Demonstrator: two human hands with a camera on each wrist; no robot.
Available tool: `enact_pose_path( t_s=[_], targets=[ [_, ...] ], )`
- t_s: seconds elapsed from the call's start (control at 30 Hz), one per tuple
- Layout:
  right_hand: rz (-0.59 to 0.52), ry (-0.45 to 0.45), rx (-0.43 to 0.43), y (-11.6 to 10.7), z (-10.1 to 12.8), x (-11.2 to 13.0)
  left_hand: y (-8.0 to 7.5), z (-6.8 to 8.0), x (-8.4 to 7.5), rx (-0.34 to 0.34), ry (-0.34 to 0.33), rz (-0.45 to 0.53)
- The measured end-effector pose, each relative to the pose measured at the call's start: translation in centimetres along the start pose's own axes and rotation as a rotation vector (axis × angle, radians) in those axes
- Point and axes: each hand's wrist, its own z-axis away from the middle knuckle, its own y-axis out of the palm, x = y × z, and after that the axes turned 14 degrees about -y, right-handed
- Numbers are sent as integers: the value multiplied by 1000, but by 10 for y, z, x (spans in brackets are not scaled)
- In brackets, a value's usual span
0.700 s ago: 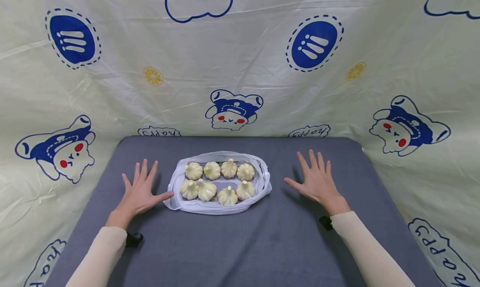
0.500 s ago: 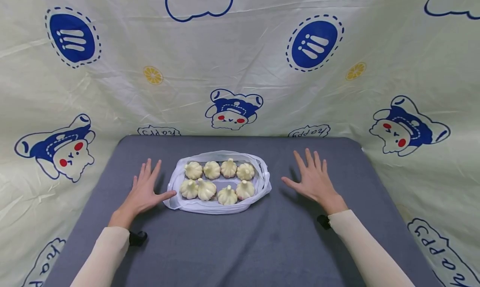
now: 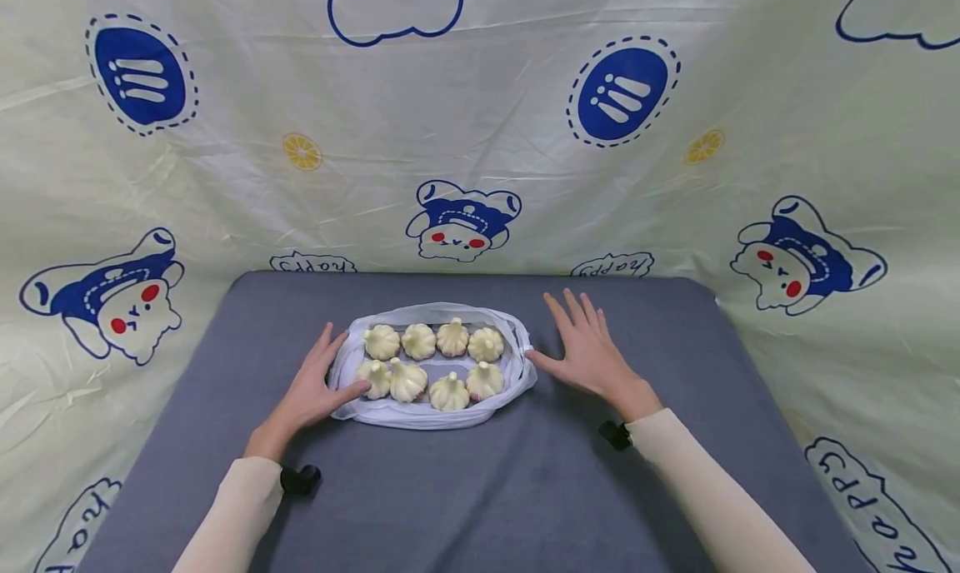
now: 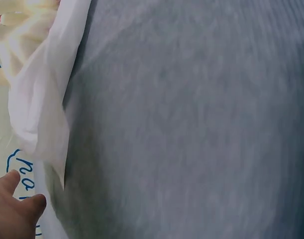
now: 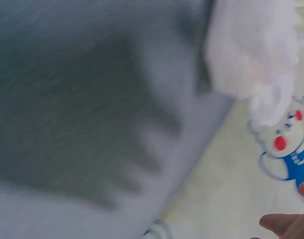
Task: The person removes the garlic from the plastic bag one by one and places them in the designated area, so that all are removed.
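Buns (image 3: pixel 433 362) sit in a white bag (image 3: pixel 420 413) on the grey table (image 3: pixel 465 490), about the middle between its left and right edges and closer to the far edge than to the near one. Eight buns show, in two rows of four. Nearest are two cream sleeves (image 3: pixel 232 515), one by each near corner of the table, each with a small black thing at the wrist. The left hand (image 3: pixel 311 390) lies flat with straight, spread fingers, and its thumb touches the left side of the bag. The right hand (image 3: pixel 588 356) is flat and wide too, with its thumb tip at the right side of the bag; I cannot tell if it really touches. Neither hand holds anything. From the left wrist, the bag looks blurry beside the fingers (image 4: pixel 12 214). From the right wrist, the bag (image 5: pixel 251 55) is blurry as well. Behind the far edge hangs a pale cloth (image 3: pixel 480 123) with blue bears and little lemons on it
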Motion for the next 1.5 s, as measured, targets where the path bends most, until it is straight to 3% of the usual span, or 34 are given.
enact_pose_path(
  t_s=[0.37, 0.87, 1.2, 1.5],
  targets=[
    [-168, -128, 36, -17, -29, 42, 19, -10, 4, 22, 64, 31],
    [-300, -237, 159, -15, -73, 76, 20, -12, 9, 51, 51, 99],
    [-385, -297, 217, -1, -103, 93, 21, -10, 9, 64, 63, 89],
    [-430, -280, 267, 19, -126, 98, 20, -11, 9, 70, 42, 76]
  ],
)
